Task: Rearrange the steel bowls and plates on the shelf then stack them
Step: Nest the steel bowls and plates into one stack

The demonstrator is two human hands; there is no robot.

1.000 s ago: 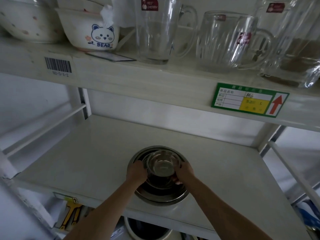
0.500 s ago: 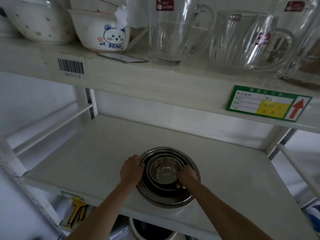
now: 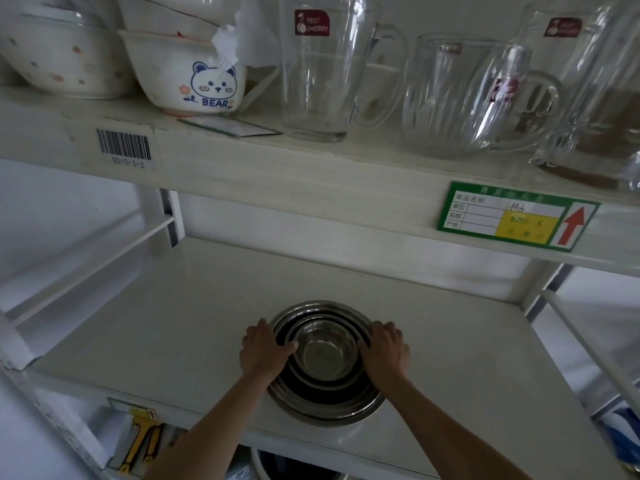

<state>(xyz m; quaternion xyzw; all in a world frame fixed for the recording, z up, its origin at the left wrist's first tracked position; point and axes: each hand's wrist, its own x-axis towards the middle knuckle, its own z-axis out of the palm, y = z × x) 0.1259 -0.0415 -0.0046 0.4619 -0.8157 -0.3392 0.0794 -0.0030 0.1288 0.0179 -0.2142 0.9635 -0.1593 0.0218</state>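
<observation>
A nested stack of steel bowls (image 3: 325, 403) stands on the white middle shelf (image 3: 166, 334), near its front edge. The smallest bowl (image 3: 325, 355) sits innermost on top. My left hand (image 3: 263, 351) grips the stack's left rim, thumb hooked over the edge toward the inside. My right hand (image 3: 386, 351) grips the right rim in the same way, fingers curled down the outside. Both forearms reach in from below. No separate steel plates can be made out.
The upper shelf (image 3: 311, 174) overhangs closely, holding ceramic bowls (image 3: 187, 77), glass mugs (image 3: 318, 71) and a green price tag (image 3: 516, 216). White side rails (image 3: 104, 251) flank the middle shelf. A dark container (image 3: 298, 469) sits on the level below.
Both hands moved from the small inner bowl outward to the rim of the large outer bowl. The small bowl now rests nested in the stack. The view shifted slightly.
</observation>
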